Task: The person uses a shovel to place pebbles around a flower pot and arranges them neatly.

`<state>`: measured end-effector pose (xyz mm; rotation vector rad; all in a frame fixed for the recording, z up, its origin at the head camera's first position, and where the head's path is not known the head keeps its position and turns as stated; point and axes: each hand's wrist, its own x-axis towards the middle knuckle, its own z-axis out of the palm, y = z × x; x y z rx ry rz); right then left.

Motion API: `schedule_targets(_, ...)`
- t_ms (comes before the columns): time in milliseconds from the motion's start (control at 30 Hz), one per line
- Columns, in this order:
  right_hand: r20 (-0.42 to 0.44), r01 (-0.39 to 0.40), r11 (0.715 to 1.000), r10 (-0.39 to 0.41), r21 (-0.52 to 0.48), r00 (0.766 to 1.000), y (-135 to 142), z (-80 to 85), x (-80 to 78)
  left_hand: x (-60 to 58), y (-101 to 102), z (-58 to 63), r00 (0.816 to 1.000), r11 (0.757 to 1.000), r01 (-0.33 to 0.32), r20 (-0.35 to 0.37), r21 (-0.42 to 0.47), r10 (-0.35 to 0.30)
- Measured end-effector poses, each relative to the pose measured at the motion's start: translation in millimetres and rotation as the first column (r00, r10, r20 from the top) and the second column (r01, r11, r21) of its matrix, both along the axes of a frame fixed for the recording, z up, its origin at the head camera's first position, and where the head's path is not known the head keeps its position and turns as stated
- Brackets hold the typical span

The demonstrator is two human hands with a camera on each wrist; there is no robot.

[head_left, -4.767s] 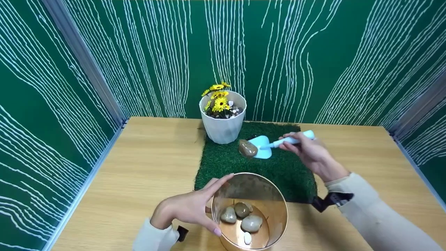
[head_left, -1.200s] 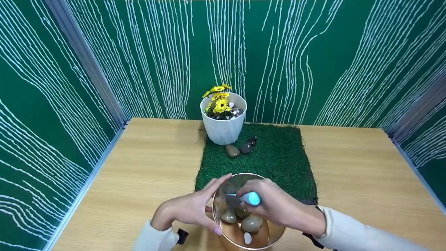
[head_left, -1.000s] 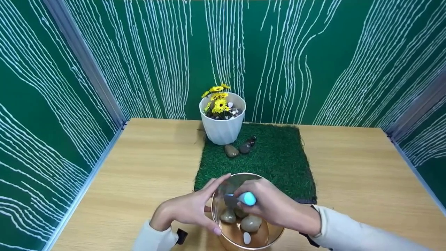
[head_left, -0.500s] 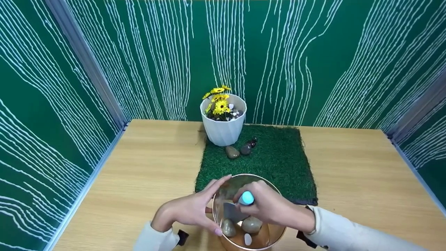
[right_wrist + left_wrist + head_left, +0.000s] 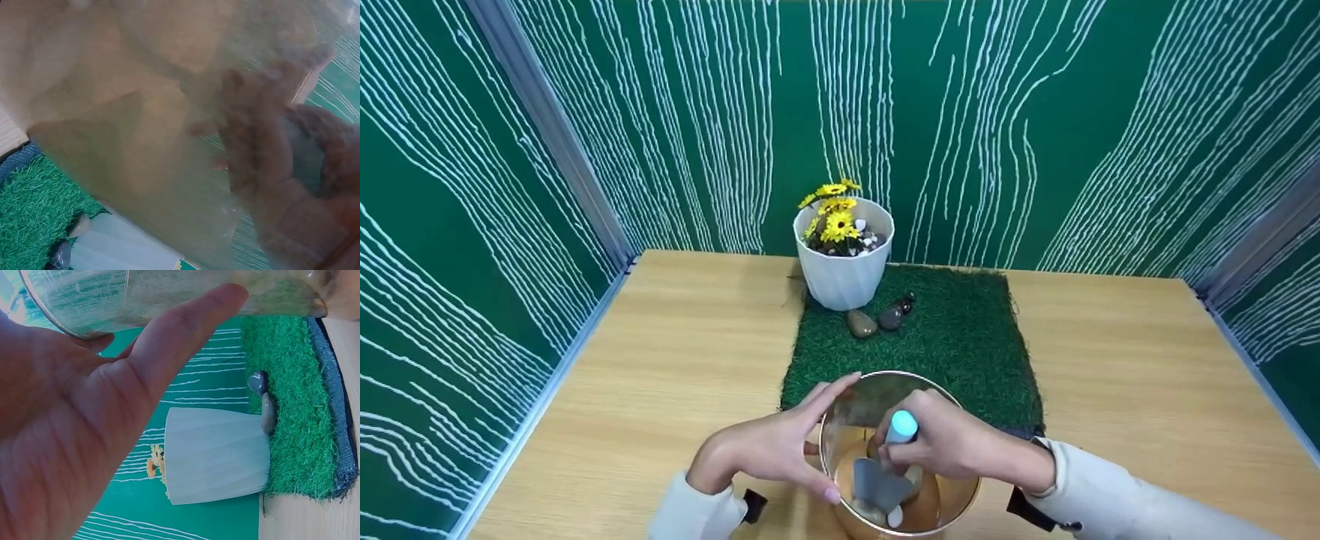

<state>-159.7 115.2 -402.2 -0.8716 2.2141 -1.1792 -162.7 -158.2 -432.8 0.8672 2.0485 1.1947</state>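
Trowel (image 5: pixel 876 484) dips blade-down inside the jar (image 5: pixel 958 501) in the head view, hiding most of the stones (image 5: pixel 916 480) there, a white pebble (image 5: pixel 895 516) showing beside it. The right hand (image 5: pixel 941 442) grips its handle at the jar's mouth; the left hand (image 5: pixel 769 454), spread wide, holds the jar's left side. Working the blade well probably means keeping it low, with the jar's wall as backstop. In the left wrist view, one digit lies along the jar, the pot (image 5: pixel 219 455) beyond; firm bracing should help. The right wrist view's cloudy jar wall hides the blade.
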Motion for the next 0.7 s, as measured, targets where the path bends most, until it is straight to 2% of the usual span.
schedule_targets(167,0.012,-0.08,0.997,0.08,-0.019,0.997,-1.1,-0.9,0.4,1.0,0.1,1.4,1.0,1.0,0.005,-0.024,0.008,-0.005)
schedule_targets(300,0.063,-0.111,0.993,0.112,-0.028,0.992,0.7,-0.8,-0.8,0.9,0.1,1.4,1.0,1.0,0.005,-0.018,0.009,-0.005)
schedule_targets(500,0.178,-0.099,0.995,0.102,-0.027,0.979,3.9,0.4,-3.2,0.8,-0.2,1.1,1.0,1.0,0.003,-0.009,0.008,-0.003)
schedule_targets(700,0.178,-0.066,0.996,0.076,-0.064,0.981,5.8,1.3,-3.6,0.9,-0.4,1.0,1.0,1.0,0.002,-0.003,-0.002,-0.002)
